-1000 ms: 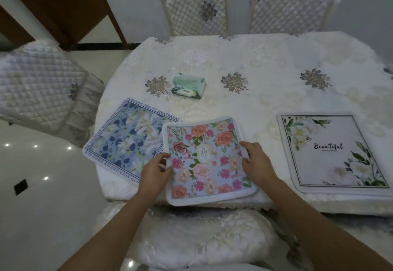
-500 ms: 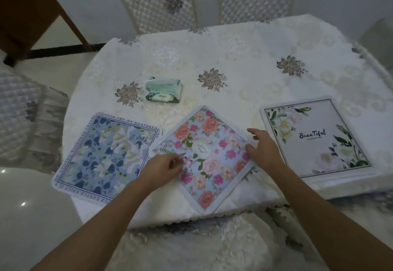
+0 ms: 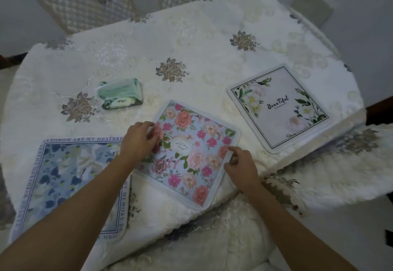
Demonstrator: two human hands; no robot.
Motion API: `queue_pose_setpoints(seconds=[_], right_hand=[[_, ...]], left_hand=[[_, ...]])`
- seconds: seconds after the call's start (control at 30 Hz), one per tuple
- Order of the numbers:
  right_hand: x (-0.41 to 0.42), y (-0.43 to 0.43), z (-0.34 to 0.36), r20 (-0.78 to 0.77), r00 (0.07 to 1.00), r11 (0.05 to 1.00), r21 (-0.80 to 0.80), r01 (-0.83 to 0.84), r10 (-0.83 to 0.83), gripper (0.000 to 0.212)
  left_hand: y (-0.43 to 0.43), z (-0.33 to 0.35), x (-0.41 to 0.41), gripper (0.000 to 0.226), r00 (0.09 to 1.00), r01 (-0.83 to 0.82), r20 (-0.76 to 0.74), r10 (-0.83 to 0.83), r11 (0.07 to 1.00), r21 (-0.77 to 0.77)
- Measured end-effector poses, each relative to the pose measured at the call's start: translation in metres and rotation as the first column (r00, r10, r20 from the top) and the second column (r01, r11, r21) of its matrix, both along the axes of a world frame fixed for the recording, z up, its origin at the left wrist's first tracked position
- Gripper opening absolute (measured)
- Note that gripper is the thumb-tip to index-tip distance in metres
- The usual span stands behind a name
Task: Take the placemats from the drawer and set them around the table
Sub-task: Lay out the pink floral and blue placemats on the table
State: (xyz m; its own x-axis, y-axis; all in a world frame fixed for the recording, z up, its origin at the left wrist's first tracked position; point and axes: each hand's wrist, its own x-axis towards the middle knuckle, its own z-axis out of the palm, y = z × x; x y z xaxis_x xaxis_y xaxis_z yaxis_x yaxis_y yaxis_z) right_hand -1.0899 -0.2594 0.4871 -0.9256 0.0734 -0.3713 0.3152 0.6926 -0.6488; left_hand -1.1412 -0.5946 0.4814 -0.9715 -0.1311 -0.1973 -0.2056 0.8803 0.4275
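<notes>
Pinching the pink placemat (image 3: 192, 156) at opposite edges, left hand (image 3: 138, 141) and right hand (image 3: 241, 165) have turned it from diamond toward square, so this place looks nearly set.

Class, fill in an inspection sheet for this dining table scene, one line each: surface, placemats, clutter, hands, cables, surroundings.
Surface: round table covered by a cream embroidered cloth.
Job's things: pink floral placemat at the near edge, lying askew; blue floral placemat to its left; white "Beautiful" placemat to its right. All three lie flat on the cloth.
Clutter: green tissue pack beyond the mats.
Grippers: left hand pinches the pink mat's left edge; right hand pinches its right edge.
Cables: nothing seen.
Surroundings: two quilted chairs at the far side; a cushioned seat at the near side.
</notes>
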Motion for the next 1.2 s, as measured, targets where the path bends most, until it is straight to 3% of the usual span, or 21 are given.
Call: queue_pose_setpoints(seconds=[0.2, 0.4, 0.53, 0.67, 0.8, 0.9, 1.0, 1.1, 1.2], right_hand=[[-0.017, -0.013, 0.010, -0.108, 0.993, 0.997, -0.058, -0.044, 0.037, 0.049], [-0.091, -0.042, 0.029, -0.187, 0.962, 0.979, -0.019, -0.205, 0.198, 0.055], [-0.134, -0.060, 0.034, -0.173, 0.930, 0.944, -0.011, -0.330, 0.324, 0.057], [-0.136, -0.066, 0.034, -0.146, 0.908, 0.917, -0.019, -0.399, 0.392, 0.054], [-0.100, -0.049, 0.027, -0.146, 0.947, 0.957, -0.009, -0.291, 0.286, 0.052], [-0.057, -0.031, 0.020, -0.139, 0.978, 0.988, 0.031, -0.154, 0.157, 0.050], [-0.020, -0.021, 0.010, -0.094, 0.995, 1.000, 0.000, -0.029, 0.029, 0.047], [0.001, -0.022, 0.004, 0.009, 0.995, 0.995, 0.008, 0.096, -0.096, 0.044], [0.010, -0.027, -0.006, 0.062, 0.977, 0.973, -0.094, 0.209, -0.204, 0.045]], left_hand=[[-0.011, 0.017, 0.023, 0.043, 0.980, -0.186, -0.038, 0.194, 0.971, 0.152], [0.004, 0.041, 0.082, 0.035, 0.916, -0.376, -0.010, 0.402, 0.864, 0.336], [0.027, 0.035, 0.116, 0.027, 0.900, -0.425, 0.045, 0.433, 0.855, 0.297], [0.026, 0.035, 0.122, 0.025, 0.949, -0.316, 0.036, 0.314, 0.942, 0.114], [0.014, 0.036, 0.090, 0.020, 0.983, -0.184, -0.024, 0.185, 0.982, 0.042], [0.003, 0.030, 0.049, 0.034, 0.997, -0.065, -0.026, 0.066, 0.996, 0.068], [-0.002, 0.019, 0.015, 0.049, 0.998, 0.056, -0.003, -0.056, 0.998, -0.020], [-0.004, 0.014, -0.005, 0.047, 0.995, 0.094, 0.040, -0.093, 0.995, -0.013], [-0.006, 0.011, -0.012, 0.048, 0.997, 0.068, 0.026, -0.068, 0.997, -0.023]])
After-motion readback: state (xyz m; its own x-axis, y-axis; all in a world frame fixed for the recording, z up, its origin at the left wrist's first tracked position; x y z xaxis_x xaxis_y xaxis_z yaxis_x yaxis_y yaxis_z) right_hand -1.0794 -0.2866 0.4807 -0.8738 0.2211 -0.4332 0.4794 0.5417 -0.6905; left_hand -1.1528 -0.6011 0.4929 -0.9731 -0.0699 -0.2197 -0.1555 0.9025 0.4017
